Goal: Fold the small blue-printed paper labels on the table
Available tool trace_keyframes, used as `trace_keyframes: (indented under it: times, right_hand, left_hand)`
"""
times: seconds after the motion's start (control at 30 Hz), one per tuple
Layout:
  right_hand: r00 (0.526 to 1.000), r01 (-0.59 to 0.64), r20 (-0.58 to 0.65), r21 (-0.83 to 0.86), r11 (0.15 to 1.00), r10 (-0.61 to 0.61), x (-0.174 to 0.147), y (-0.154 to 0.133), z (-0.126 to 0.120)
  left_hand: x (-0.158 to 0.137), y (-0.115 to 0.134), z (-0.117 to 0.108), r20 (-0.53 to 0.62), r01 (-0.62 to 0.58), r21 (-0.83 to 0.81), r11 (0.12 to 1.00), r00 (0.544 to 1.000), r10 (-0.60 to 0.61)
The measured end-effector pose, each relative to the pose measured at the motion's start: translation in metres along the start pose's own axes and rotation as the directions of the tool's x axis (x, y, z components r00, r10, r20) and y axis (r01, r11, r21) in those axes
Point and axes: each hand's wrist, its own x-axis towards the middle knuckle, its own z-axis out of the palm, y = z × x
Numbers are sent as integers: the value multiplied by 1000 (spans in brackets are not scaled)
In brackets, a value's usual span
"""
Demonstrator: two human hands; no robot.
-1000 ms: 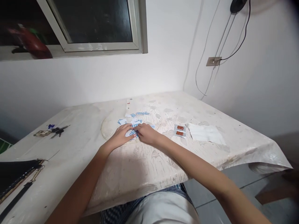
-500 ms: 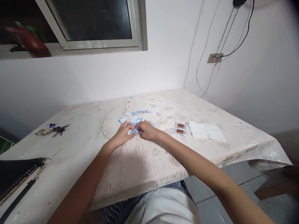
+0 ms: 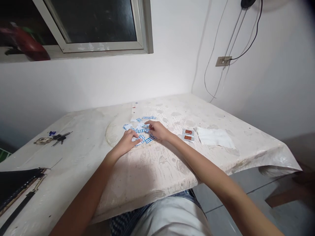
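Small white paper pieces with blue-outlined rectangles [image 3: 142, 139] lie scattered on the table [image 3: 147, 173], between and around my hands. My left hand [image 3: 128, 140] rests at the left side of these pieces, thumb and fingers apart, touching some of them. On the right side, my right hand [image 3: 157, 130] is over the pieces with its fingers bent and spread. I see nothing plainly held in it. More blue-marked strips [image 3: 149, 117] lie just beyond the hands.
To the right are a blister pack with red-brown contents [image 3: 188, 134] and a white cloth or paper sheet [image 3: 216, 137]. Keys [image 3: 60, 137] lie at the left, with a black bag [image 3: 19, 186] nearer me. A wall outlet [image 3: 223, 61] holds a plugged cable.
My right hand has moved right, away from my left hand, and its fingers have spread. More of the blue-marked pieces between the hands now show. The view has shifted slightly.
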Motion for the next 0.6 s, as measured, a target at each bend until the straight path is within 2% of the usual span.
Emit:
trace_keyframes:
  times: [0.2, 0.4, 0.6]
  right_hand:
    - [995, -52, 70, -205, 977, 68, -3, -2, -5]
    - [993, -29, 99, -257, 966, 56, -4, -4, -5]
    - [992, -34, 104, -298, 954, 68, -5, -8, -6]
  left_hand:
    - [-4, 9, -4, -38, 85, 182, 980, 996, -79]
    - [-1, 3, 10, -25, 37, 52, 998, 999, -35]
    - [-1, 8, 14, -49, 108, 74, 991, 993, -104]
